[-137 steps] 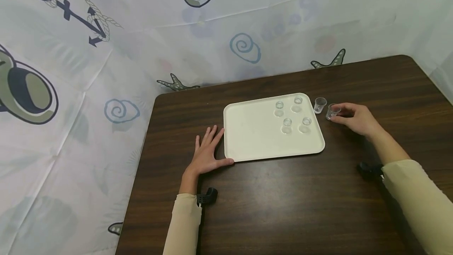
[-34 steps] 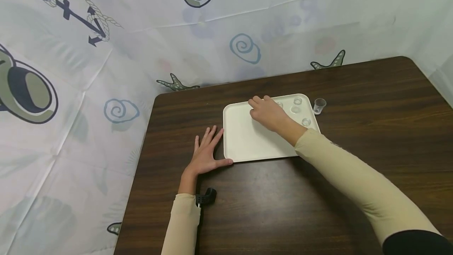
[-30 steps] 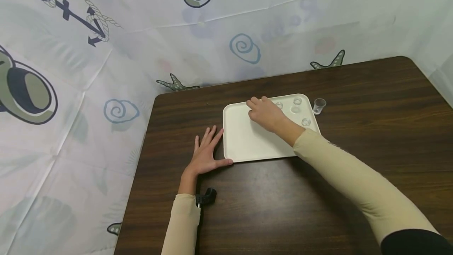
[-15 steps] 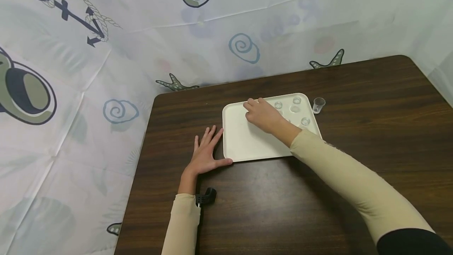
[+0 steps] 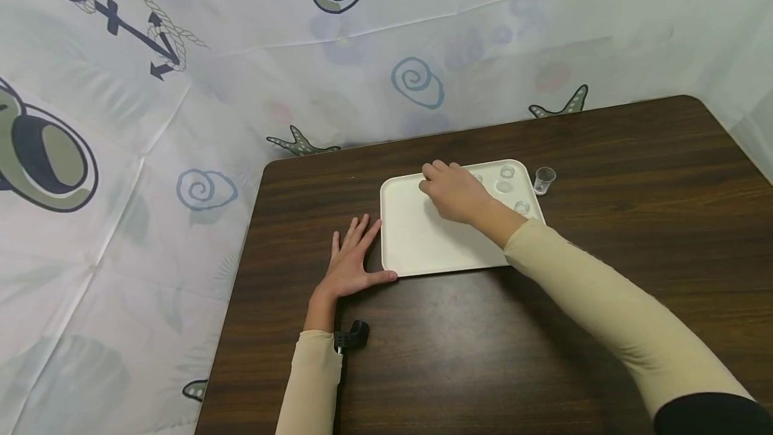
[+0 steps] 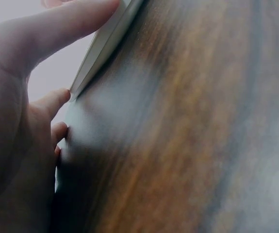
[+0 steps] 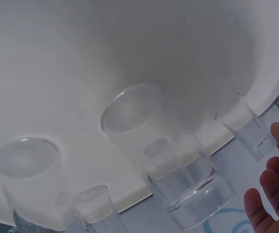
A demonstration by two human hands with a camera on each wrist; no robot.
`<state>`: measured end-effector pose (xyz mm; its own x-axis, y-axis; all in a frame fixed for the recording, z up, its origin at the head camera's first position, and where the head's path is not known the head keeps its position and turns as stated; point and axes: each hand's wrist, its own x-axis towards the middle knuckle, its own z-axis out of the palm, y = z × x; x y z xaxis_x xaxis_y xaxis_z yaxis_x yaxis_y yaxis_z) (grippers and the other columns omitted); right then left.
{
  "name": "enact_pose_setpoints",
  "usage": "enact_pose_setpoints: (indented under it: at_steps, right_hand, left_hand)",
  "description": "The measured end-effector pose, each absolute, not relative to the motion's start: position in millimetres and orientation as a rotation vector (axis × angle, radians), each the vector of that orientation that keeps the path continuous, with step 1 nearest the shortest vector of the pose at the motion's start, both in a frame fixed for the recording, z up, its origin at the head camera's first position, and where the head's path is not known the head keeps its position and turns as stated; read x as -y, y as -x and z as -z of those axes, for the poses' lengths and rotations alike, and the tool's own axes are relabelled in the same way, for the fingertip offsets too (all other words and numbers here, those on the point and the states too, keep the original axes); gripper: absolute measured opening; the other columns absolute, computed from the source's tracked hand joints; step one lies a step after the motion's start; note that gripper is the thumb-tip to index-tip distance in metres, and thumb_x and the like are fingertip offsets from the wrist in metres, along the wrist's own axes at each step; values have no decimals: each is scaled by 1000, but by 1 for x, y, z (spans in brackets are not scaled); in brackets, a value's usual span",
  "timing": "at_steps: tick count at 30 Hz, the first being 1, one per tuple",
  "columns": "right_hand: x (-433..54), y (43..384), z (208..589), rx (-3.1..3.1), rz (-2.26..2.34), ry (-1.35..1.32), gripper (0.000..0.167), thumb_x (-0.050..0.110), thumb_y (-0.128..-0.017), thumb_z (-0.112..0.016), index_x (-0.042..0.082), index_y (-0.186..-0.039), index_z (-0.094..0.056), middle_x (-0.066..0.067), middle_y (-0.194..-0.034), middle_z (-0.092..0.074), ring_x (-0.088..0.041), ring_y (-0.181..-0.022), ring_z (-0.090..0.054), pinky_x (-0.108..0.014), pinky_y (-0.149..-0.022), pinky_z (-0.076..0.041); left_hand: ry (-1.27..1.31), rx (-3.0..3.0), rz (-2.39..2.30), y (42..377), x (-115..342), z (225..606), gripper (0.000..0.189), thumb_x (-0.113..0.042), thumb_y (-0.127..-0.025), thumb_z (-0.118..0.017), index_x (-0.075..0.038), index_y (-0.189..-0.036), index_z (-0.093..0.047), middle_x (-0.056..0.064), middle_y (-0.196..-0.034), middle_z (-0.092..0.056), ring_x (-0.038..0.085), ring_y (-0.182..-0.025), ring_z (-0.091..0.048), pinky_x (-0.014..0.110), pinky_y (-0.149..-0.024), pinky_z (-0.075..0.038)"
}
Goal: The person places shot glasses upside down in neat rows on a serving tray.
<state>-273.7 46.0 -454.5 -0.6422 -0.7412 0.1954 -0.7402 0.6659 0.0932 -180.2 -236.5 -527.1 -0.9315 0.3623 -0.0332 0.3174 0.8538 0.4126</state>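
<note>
My left hand [image 5: 350, 267] lies spread at the left end of a cream tray [image 5: 417, 247]. In the left wrist view the thumb [image 6: 76, 24] touches the tray's rim [image 6: 93, 60]. Over the tray's back middle, my right hand [image 5: 455, 192] bends its fingers downward and hides what is beneath. The right wrist view shows its thumb and a finger [image 7: 273, 170] at the base of an upside-down clear shot glass [image 7: 241, 124], whose mouth is on or close to the tray. More inverted shot glasses [image 5: 522, 207] stand on the tray's right half, some hidden by the right arm.
One shot glass [image 5: 544, 180] stands upright on the dark wooden table [image 5: 459, 334], just off the tray's right end. A patterned cloth [image 5: 338, 86] hangs behind the table. A black strap device [image 5: 353, 335] is on the left wrist.
My right hand gripped a shot glass right of the tray and carried it left over the tray. Since then it has shifted only slightly, left then back right. The left hand stays put.
</note>
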Motion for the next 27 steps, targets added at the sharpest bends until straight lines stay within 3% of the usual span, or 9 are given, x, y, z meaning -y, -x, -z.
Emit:
enact_pose_setpoints:
  at_steps: [10, 16, 27]
  right_hand:
    - [-70, 272, 438, 2764, -501, -954, 27, 30, -94, -67, 10, -112, -72, -6, -103, -54, -26, -91, -52, -39, -71, -47]
    - [-95, 270, 426, 2806, -614, -808, 27, 30, -95, -66, 12, -115, -71, -5, -107, -56, -24, -94, -54, -39, -71, -49]
    - [-167, 267, 422, 2817, -896, -478, 29, 28, -97, -62, 10, -119, -69, -12, -116, -55, -29, -98, -53, -48, -73, -45]
  left_hand:
    - [-535, -2925, -604, 180, 236, 528, 111, -80, -71, -64, -33, -159, -15, 5, -165, -9, 26, -150, 0, 62, -112, 6]
    - [-552, -2926, -629, 179, 235, 528, 111, -80, -71, -63, -31, -159, -16, 6, -164, -10, 27, -150, 0, 63, -112, 6]
    - [-557, -2929, -628, 180, 236, 529, 111, -80, -71, -63, -31, -159, -16, 6, -164, -10, 27, -150, 0, 63, -112, 7]
